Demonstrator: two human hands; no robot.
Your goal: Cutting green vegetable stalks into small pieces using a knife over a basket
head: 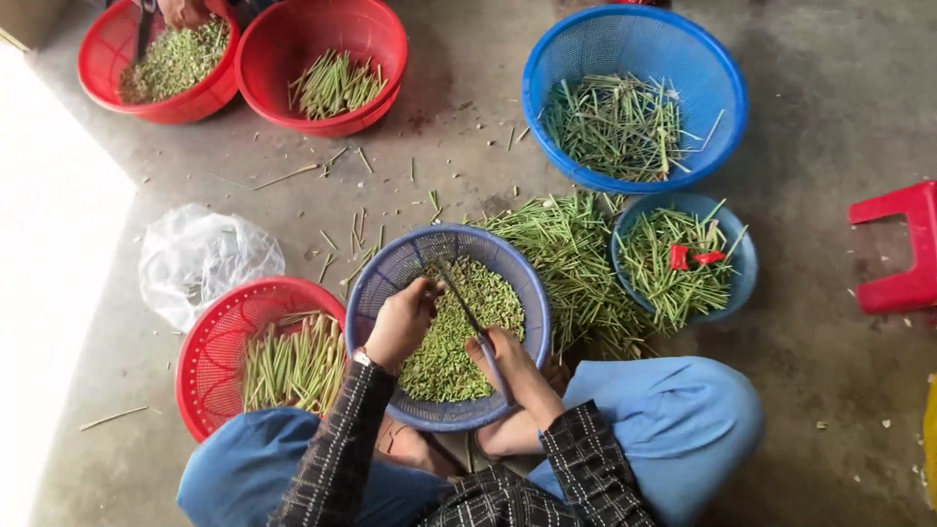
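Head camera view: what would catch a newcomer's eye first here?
Bright baskets ring the grey floor: two red baskets at top left, a big blue basket of green stalks at top right. In the middle, a blue basket of chopped green pieces sits before the person, whose right hand holds a knife over it beside the left hand.

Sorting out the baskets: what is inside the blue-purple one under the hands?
The blue-purple basket holds chopped green pieces. The hands and knife cover part; its bottom is hidden.
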